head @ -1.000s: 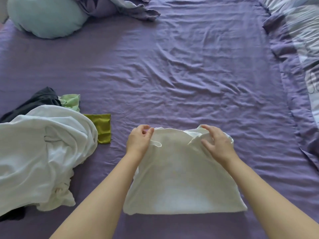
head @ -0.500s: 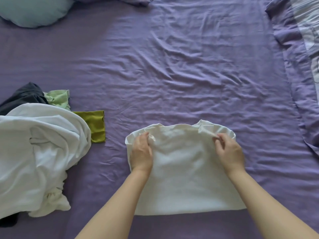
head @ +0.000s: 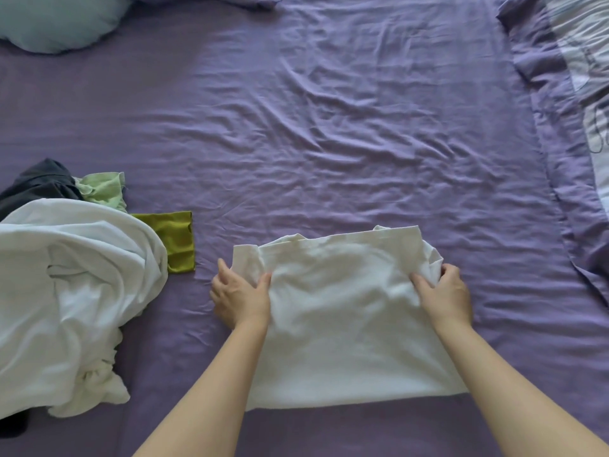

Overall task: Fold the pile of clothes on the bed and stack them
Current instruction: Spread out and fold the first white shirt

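While both the left hand [head: 239, 296] and right hand [head: 445, 296] pinch the folded white shirt [head: 346, 324] by its side edges, each grip clamped on cloth, the fold looks finished and the next move is probably lifting it level to start a stack away from the pile [head: 66, 291] to the shirt's left.

Pale blue pillow [head: 56, 23] at eleven o'clock cut off by top and left edges. Patterned quilt [head: 590, 61] at two o'clock clipped by right edge. At nine o'clock, dark garment [head: 39, 183] and olive cloth [head: 174, 239] mostly buried under crumpled white sheet [head: 66, 291]. Left hand [head: 239, 296] fingertips tucked beneath folded white shirt [head: 346, 324].
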